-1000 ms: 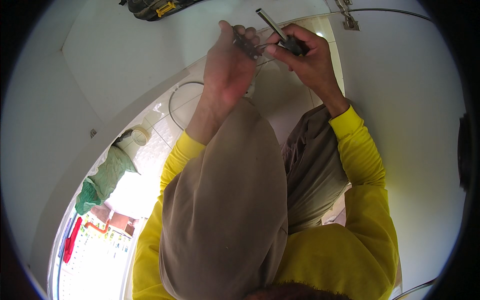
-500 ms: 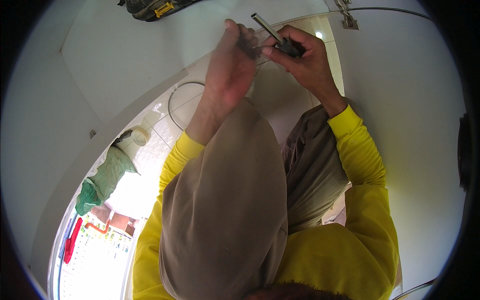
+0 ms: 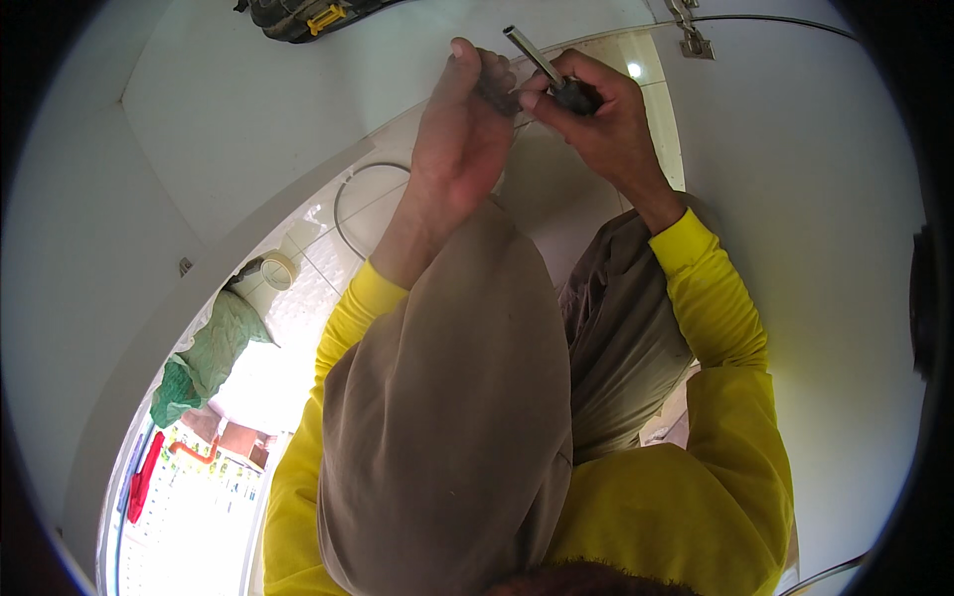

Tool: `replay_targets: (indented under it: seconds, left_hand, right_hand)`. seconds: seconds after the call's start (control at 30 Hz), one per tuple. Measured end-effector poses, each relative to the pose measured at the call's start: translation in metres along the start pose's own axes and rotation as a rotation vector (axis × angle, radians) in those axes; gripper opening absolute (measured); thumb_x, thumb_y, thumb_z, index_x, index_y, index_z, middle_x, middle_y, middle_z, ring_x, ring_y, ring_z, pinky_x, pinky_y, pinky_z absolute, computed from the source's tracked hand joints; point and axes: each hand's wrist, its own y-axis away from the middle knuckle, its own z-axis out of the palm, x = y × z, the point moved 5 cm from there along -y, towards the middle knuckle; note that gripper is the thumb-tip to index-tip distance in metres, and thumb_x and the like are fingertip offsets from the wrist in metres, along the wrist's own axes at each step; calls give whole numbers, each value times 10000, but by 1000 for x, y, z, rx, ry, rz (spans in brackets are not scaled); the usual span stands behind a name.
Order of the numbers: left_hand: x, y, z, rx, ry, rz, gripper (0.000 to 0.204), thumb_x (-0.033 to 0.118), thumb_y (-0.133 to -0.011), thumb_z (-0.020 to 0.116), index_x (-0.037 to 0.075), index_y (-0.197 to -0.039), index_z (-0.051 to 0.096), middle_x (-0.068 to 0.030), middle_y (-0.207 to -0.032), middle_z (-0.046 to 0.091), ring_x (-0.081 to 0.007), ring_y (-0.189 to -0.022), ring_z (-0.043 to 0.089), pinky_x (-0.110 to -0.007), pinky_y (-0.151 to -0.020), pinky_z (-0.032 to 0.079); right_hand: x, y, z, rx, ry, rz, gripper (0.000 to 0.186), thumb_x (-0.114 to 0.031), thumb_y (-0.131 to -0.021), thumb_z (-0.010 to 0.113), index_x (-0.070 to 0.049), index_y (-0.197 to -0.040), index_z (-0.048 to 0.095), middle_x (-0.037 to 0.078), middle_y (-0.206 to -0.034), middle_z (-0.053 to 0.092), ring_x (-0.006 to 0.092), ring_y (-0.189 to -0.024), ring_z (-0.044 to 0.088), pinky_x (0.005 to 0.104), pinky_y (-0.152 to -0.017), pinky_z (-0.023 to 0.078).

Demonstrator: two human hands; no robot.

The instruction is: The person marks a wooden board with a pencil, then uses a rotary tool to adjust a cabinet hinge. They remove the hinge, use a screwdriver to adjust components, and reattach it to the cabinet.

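My right hand (image 3: 601,114) is closed round a black-handled driver (image 3: 574,97), whose bare metal shaft (image 3: 532,55) points up and to the left and looks hollow at its end. My left hand (image 3: 462,139) is turned palm up, its fingers curled and the thumb sticking up. Small dark pieces (image 3: 499,95) sit in the crook of its fingers, too dim to name. The thumb and forefinger of the right hand reach to the edge of these pieces and nearly meet the left fingers.
White panels stand on both sides, with a metal hinge (image 3: 696,45) at the upper right. A black tool case or bag (image 3: 318,15) with a yellow clip lies at the top. Beyond my left arm are a thin hose (image 3: 338,209), a tape roll (image 3: 279,271) and a green sack (image 3: 224,343).
Both hands shift very slightly to the right at the fingertips. The driver tilts a little with the right hand; its grip stays the same.
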Motion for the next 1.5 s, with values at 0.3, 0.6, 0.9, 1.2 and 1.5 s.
replay_targets:
  seconds: [0.3,0.6,0.9,1.2,1.5]
  left_hand:
    - [-2,2,6,-54,-1,-34,393,501,-1158,598,109,-1132,599,-8,-1050,639,-181,-1054,627,-384,-1108,478]
    - [-3,4,11,42,-49,49,309,420,-1201,538,120,-1143,579,-34,-1058,641,-194,-1003,614,-379,-1017,478]
    - [-17,4,-4,34,-76,46,158,268,-1194,513,142,-1101,534,-18,-1074,581,-146,-1013,527,-339,-936,445]
    - [-8,11,-14,66,-166,55,217,349,-1212,504,154,-1136,561,-37,-1135,593,-174,-1039,551,-364,-991,454]
    - [17,9,-19,-35,178,56,421,495,-1196,465,112,-1140,630,-98,-1278,688,-297,-1352,594,-453,-1226,424]
  right_hand:
    - [4,0,1,29,17,-50,216,-148,-954,896,-36,-970,712,-68,-753,511,48,-735,447,264,-653,394]
    - [10,4,8,51,126,-97,241,-132,-925,888,-27,-963,675,25,-771,604,97,-724,521,297,-664,470]
    - [10,12,24,78,198,-135,221,-46,-881,812,-32,-956,604,117,-805,622,188,-714,575,358,-660,505]
    - [13,11,39,34,236,-137,216,-74,-912,806,-25,-951,600,148,-835,656,259,-715,628,404,-680,520]
    - [6,-9,24,77,-160,97,159,-137,-1000,823,-29,-1096,757,-59,-796,640,47,-757,510,296,-679,464]
